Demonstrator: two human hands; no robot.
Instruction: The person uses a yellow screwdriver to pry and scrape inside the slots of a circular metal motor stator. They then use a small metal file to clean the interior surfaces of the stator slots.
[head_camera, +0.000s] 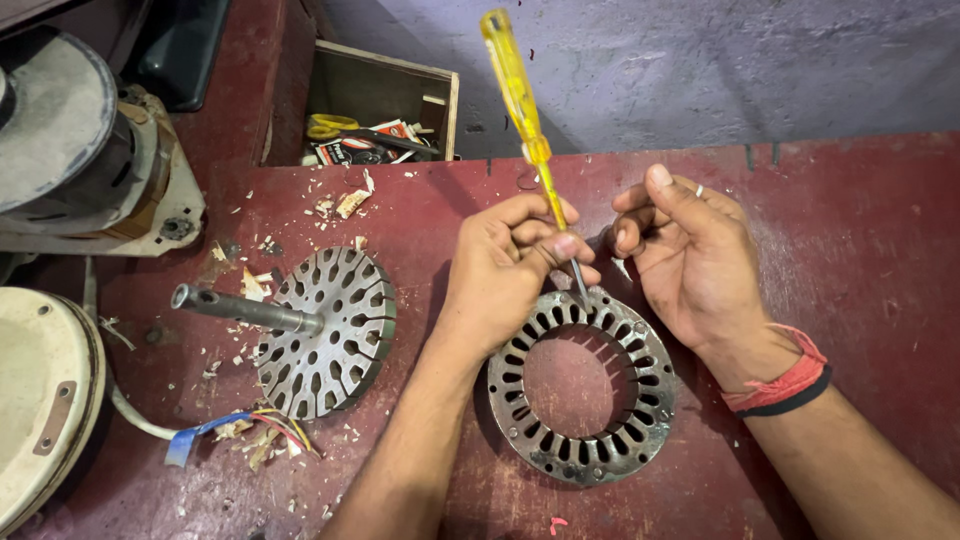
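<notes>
- The left hand (510, 262) is closed around the metal shaft of a screwdriver (527, 130) with a clear yellow handle; the fingers wrap the shaft just below the handle, and the handle rises up and away from the hand, leaning slightly left.
- The tip of the screwdriver comes out under the left hand's fingers and meets the upper rim of a slotted steel ring (580, 385), apparently at one of its slots.
- The ring lies flat on the red bench (860, 240), directly below and between the two hands; the heel of the left hand covers its upper left edge.
- The right hand (690, 255) is just to the right of the left hand, palm turned inward, fingers loosely curled and half open. Whether it pinches anything small I cannot tell. It hovers above the ring's upper right edge and wears a finger ring, with red and black bands at the wrist.
- Left of the left hand, well apart from it, a round slotted rotor (325, 330) with a steel shaft rests on the bench, with coloured wires (255, 425) and paper scraps beside it.
- Farther left are a cream round cover (40, 400) and a grey motor housing (80, 140).
- Beyond the left hand, an open wooden box (380, 100) holds yellow-handled scissors.
</notes>
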